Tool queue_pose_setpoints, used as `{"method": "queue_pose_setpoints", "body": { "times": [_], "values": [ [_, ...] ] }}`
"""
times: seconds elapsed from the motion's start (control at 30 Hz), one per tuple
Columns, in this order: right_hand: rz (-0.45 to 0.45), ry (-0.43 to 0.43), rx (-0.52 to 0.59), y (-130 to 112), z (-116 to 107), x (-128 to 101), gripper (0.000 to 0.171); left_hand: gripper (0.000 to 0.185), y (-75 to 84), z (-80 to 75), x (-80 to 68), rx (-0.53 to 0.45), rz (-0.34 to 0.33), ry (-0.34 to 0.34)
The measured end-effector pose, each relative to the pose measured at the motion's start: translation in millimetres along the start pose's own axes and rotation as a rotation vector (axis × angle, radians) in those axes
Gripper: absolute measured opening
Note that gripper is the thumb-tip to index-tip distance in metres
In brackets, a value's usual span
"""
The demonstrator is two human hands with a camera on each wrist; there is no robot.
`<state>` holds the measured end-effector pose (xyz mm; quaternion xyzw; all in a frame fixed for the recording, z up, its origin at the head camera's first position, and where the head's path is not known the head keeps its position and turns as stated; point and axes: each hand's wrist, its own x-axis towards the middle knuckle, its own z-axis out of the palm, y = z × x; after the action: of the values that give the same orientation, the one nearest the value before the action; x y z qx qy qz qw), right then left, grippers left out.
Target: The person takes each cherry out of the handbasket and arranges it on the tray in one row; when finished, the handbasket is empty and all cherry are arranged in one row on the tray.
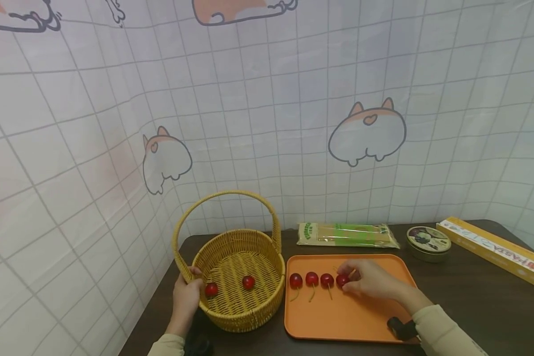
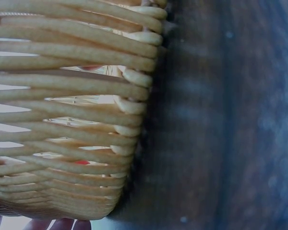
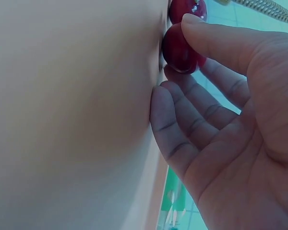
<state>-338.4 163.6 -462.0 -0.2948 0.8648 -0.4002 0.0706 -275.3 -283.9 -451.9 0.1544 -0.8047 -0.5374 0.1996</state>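
My left hand grips the left rim of a yellow wicker basket, thumb hooked over the edge. Two red cherries lie inside. An orange tray beside the basket holds a row of cherries; three lie free. My right hand curls round the rightmost cherry. In the right wrist view the thumb presses that cherry while the other fingers rest on the tray. The left wrist view shows the basket wall and fingertips.
Behind the tray lie a green-labelled packet of sticks, a round tin and a long yellow box. The dark table meets a tiled-pattern backdrop at the rear and left. The basket handle arches upright.
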Motion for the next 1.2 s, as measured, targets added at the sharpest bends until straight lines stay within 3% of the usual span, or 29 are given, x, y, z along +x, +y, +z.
{"method": "queue_pose_setpoints", "body": {
  "times": [0.27,0.47,0.73,1.03,1.2],
  "values": [
    [0.005,-0.002,-0.001,-0.6,-1.0,-0.8,0.038,0.026,-1.7,1.1,0.7,0.0,-0.004,0.003],
    [0.024,0.025,-0.067,-1.2,-12.8,-4.6,0.041,0.027,-2.7,1.6,1.3,-0.02,0.009,0.001],
    [-0.022,0.085,-0.135,-23.4,-26.7,-10.8,0.032,0.026,-1.4,1.1,1.4,-0.03,0.003,-0.011],
    [-0.101,-0.015,0.01,-69.4,-10.0,-10.4,0.033,0.027,0.3,3.6,2.0,-0.041,0.01,-0.016],
    [-0.151,-0.03,0.014,-87.6,11.5,-3.9,0.026,0.027,-1.9,1.3,1.3,-0.03,-0.003,-0.006]
  ]
}}
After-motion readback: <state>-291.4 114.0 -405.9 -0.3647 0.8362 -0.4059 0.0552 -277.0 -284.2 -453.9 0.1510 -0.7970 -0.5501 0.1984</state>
